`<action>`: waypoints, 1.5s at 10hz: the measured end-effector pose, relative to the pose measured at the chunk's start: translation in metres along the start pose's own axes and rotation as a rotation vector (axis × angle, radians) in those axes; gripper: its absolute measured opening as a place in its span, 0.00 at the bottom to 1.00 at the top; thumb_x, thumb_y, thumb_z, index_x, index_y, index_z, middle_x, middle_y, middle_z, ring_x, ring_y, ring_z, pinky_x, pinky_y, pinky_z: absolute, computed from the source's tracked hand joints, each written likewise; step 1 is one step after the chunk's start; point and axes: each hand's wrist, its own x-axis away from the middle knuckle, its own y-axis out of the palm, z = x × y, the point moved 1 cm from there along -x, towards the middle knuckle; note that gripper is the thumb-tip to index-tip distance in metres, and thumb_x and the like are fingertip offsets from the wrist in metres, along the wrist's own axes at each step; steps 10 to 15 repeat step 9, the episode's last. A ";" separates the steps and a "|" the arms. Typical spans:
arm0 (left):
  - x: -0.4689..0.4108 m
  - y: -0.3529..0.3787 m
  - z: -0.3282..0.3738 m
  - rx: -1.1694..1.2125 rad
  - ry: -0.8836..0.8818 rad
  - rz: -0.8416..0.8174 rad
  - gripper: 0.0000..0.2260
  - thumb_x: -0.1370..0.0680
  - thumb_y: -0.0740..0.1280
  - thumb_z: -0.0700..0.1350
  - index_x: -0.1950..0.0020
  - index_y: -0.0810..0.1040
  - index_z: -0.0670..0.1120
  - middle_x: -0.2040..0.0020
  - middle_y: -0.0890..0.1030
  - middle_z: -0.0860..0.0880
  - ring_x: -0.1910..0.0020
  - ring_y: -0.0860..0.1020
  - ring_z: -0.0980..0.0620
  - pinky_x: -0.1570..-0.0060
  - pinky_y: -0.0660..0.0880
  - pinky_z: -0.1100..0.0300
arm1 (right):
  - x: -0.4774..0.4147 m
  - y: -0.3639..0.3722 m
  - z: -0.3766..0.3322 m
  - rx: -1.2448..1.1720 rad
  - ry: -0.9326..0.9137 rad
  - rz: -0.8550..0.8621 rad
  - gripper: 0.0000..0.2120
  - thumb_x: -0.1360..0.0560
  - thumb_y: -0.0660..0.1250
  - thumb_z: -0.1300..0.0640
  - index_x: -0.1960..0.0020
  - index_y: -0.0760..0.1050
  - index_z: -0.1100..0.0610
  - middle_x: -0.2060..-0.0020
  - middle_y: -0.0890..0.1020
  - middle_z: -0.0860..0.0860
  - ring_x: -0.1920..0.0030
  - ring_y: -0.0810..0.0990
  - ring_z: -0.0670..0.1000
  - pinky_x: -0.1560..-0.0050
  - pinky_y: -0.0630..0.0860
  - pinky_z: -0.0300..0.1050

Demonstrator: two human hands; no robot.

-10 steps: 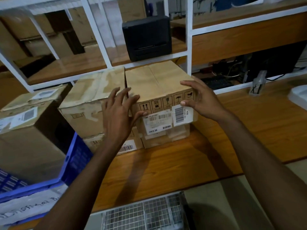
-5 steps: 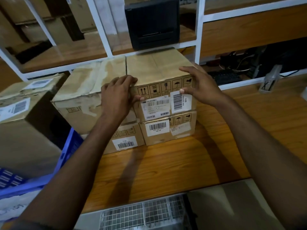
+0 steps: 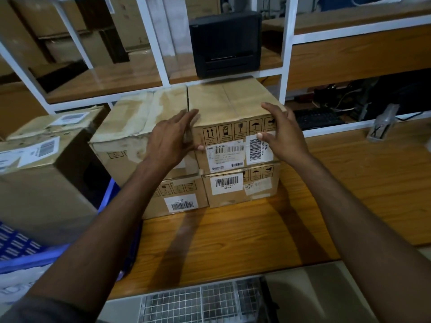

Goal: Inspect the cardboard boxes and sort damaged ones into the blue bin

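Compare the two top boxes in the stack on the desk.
The top-left box has a scuffed, peeling top and a crumpled front edge; the top-right box looks smooth and square. The top-right box carries white barcode labels in front; none shows on the top-left box. Both are brown cardboard with printed handling symbols.

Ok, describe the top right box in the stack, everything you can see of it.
The top right box is plain brown cardboard with a seam across its top, square-edged, no damage visible. Its front carries a row of handling symbols, a white shipping label and a barcode sticker. It sits on a lower box, beside a scuffed box. The left hand and right hand touch its front corners.
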 end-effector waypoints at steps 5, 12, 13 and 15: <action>0.065 0.013 -0.044 -0.126 -0.162 0.103 0.45 0.19 0.59 0.69 0.14 0.39 0.51 0.15 0.36 0.47 0.15 0.40 0.44 0.21 0.34 0.37 | 0.043 0.055 -0.052 0.495 -0.274 0.112 0.40 0.23 0.73 0.45 0.17 0.58 0.44 0.16 0.45 0.55 0.17 0.43 0.62 0.20 0.47 0.69; 0.135 0.018 -0.038 0.014 -0.069 -0.244 0.50 0.20 0.69 0.60 0.17 0.31 0.58 0.18 0.28 0.51 0.16 0.36 0.44 0.19 0.45 0.37 | 0.046 0.089 -0.071 0.551 -0.269 -0.019 0.49 0.18 0.67 0.52 0.17 0.31 0.45 0.19 0.29 0.56 0.20 0.29 0.64 0.20 0.42 0.70; 0.135 0.018 -0.038 0.014 -0.069 -0.244 0.50 0.20 0.69 0.60 0.17 0.31 0.58 0.18 0.28 0.51 0.16 0.36 0.44 0.19 0.45 0.37 | 0.046 0.089 -0.071 0.551 -0.269 -0.019 0.49 0.18 0.67 0.52 0.17 0.31 0.45 0.19 0.29 0.56 0.20 0.29 0.64 0.20 0.42 0.70; 0.135 0.018 -0.038 0.014 -0.069 -0.244 0.50 0.20 0.69 0.60 0.17 0.31 0.58 0.18 0.28 0.51 0.16 0.36 0.44 0.19 0.45 0.37 | 0.046 0.089 -0.071 0.551 -0.269 -0.019 0.49 0.18 0.67 0.52 0.17 0.31 0.45 0.19 0.29 0.56 0.20 0.29 0.64 0.20 0.42 0.70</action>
